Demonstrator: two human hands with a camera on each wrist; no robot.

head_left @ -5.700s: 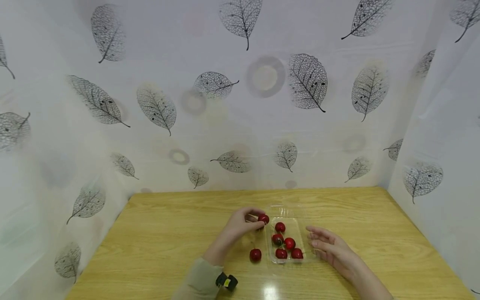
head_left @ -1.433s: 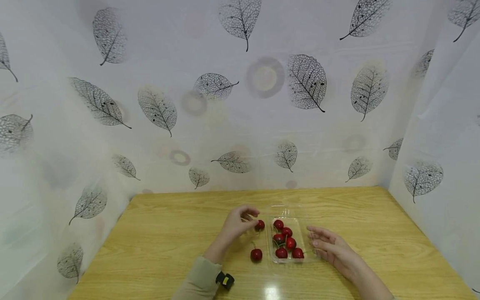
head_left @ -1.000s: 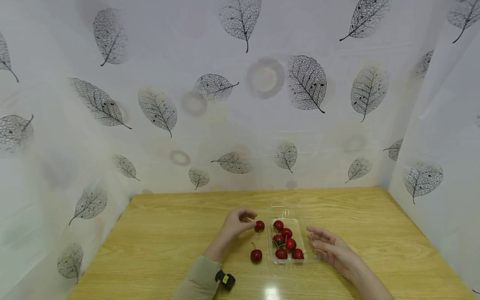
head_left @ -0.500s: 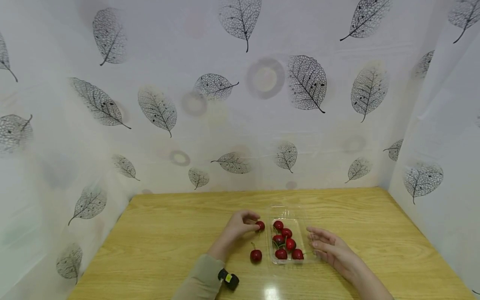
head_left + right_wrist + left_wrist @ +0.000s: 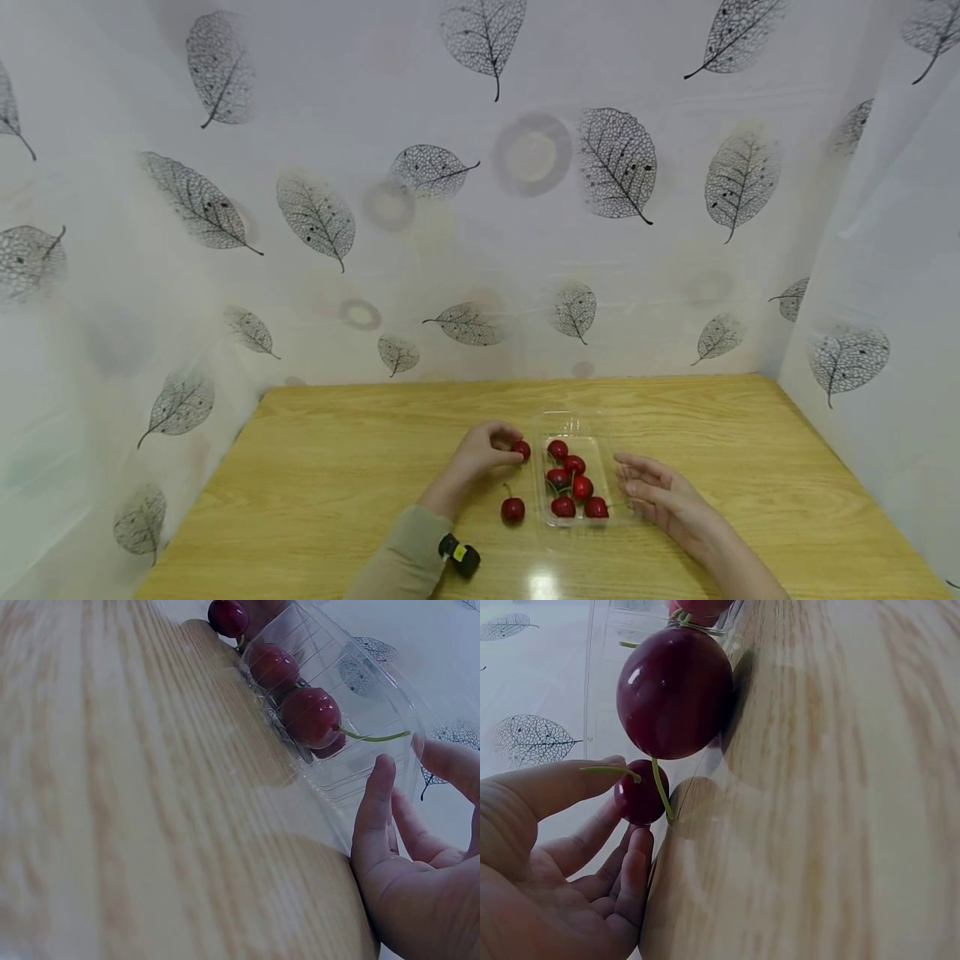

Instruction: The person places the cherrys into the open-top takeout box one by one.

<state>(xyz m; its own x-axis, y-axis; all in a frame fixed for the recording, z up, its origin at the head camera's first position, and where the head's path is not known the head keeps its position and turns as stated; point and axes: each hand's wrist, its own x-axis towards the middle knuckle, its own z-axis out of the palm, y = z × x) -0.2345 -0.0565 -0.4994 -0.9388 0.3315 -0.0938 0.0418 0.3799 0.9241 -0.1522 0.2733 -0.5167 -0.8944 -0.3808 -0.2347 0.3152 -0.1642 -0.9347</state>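
Observation:
In the head view, my left hand (image 5: 480, 454) has its thumb and fingers around a dark red cherry (image 5: 522, 451) on the table, just left of a clear plastic box. The left wrist view shows that cherry (image 5: 641, 796) between thumb and fingertips, its green stem lying over the thumb. Another stemmed cherry (image 5: 513, 510) lies nearer the front. Several cherries (image 5: 573, 465) sit inside the clear box (image 5: 542, 492). My right hand (image 5: 671, 504) stays at the box's right side, fingers loosely bent; in the right wrist view its fingertips (image 5: 384, 769) are by the clear wall.
A wooden table (image 5: 337, 475) bears everything. The clear lid part (image 5: 570, 421) of the box stands towards the back. A leaf-printed white sheet (image 5: 480, 250) encloses the back and sides. A black device (image 5: 460, 557) is strapped at my left wrist.
Since the oldest frame, one more cherry lies in the box, the one my left hand held then. Lately that hand has closed around the cherry beside the box. My right hand has not moved.

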